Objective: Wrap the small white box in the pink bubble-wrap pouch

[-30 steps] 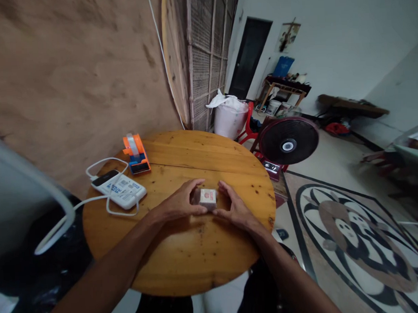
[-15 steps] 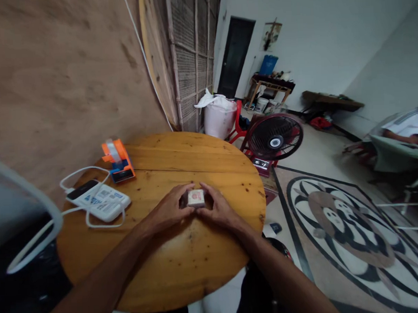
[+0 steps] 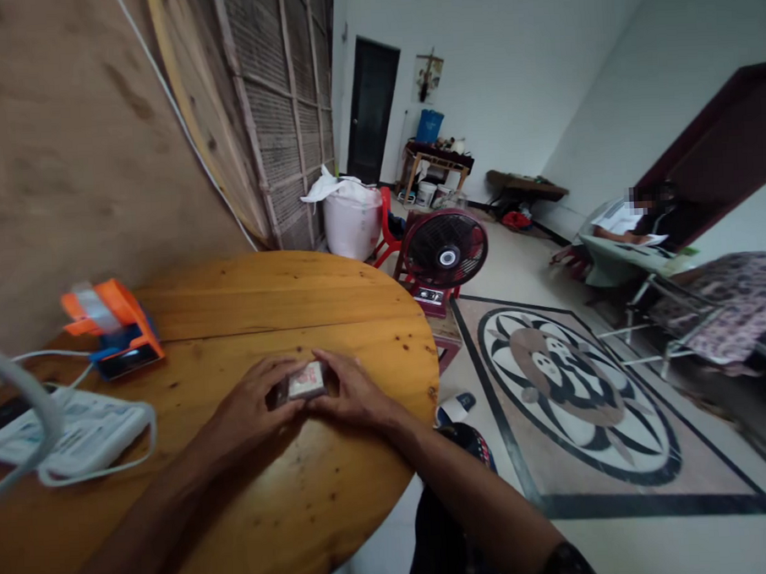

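Note:
A small white box with a red mark (image 3: 306, 380) rests on the round wooden table (image 3: 333, 298), near its right side. My left hand (image 3: 249, 407) grips the box from the left, fingers curled around its near and left sides. My right hand (image 3: 350, 396) presses against the box's right side, fingers over its far edge. Both hands hold the box together on the tabletop.
An orange and blue tape dispenser (image 3: 115, 328) sits at the table's left. A white power strip (image 3: 65, 432) with looped white cable lies nearer. A dark floor fan (image 3: 446, 250) stands past the table edge. A person sits at a table (image 3: 635, 251) at far right.
The view has swung to the right, so the table and dispenser slid left in frame. My hands have closed in tighter on the box, which stays on the table.

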A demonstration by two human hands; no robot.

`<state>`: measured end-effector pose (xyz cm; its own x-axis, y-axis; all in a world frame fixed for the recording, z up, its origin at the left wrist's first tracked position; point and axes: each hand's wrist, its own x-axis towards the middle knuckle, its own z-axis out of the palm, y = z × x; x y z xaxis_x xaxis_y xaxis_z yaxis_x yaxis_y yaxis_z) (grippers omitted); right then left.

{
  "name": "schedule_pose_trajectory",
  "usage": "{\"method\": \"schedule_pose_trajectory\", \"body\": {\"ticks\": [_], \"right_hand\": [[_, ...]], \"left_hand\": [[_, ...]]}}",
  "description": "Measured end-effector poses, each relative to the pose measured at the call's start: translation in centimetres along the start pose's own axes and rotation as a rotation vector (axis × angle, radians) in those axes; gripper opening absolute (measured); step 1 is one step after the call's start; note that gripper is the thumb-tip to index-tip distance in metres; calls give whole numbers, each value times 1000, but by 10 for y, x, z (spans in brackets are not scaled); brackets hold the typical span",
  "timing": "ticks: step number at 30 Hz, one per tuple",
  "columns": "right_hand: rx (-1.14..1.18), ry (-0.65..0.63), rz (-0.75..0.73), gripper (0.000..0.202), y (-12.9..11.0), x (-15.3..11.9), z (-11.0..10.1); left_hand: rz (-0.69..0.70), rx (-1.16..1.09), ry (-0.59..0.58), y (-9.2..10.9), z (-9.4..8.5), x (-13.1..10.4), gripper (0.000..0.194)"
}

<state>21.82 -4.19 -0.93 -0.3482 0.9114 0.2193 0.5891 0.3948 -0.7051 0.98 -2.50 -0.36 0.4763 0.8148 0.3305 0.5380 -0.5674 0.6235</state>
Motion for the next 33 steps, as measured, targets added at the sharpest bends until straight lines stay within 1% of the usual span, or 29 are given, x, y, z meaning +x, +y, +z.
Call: {"method": "schedule_pose_trajectory", "body": {"ticks": [3,5,9,13,16,19,21,25,28,30,33], "right_hand": [[13,12,-41,90,-2,1,-1],[9,8,-56,91,-1,1,-1],[27,8,-23,83,2,2,2],[109,23,-30,79,7,3,6],[136,20,-52,79,11,6,8],[131,11,-41,77,11,6,7],[126,3,-29,77,9,6,6],[121,4,-8,78,6,6,5],[124,9,-17,77,6,7,6],[146,10,-38,77,7,7,6],[187,16,-61,78,8,7,7]], "left_hand": [[-3,13,31,-2,2,-1,43],[-5,19,37,-2,2,-1,43],[-39,22,8,2,2,-2,44],[-41,-8,-23,10,-1,-3,52],[-33,-62,7,16,-6,-2,60],[-59,-92,24,21,-11,-2,55],[-77,-103,13,23,-13,-3,51],[-96,-100,-11,19,-12,-3,43],[-92,-106,-14,16,-10,-2,43],[-80,-141,-13,16,-10,-2,46],[-89,-235,4,18,-10,-2,61]]}}
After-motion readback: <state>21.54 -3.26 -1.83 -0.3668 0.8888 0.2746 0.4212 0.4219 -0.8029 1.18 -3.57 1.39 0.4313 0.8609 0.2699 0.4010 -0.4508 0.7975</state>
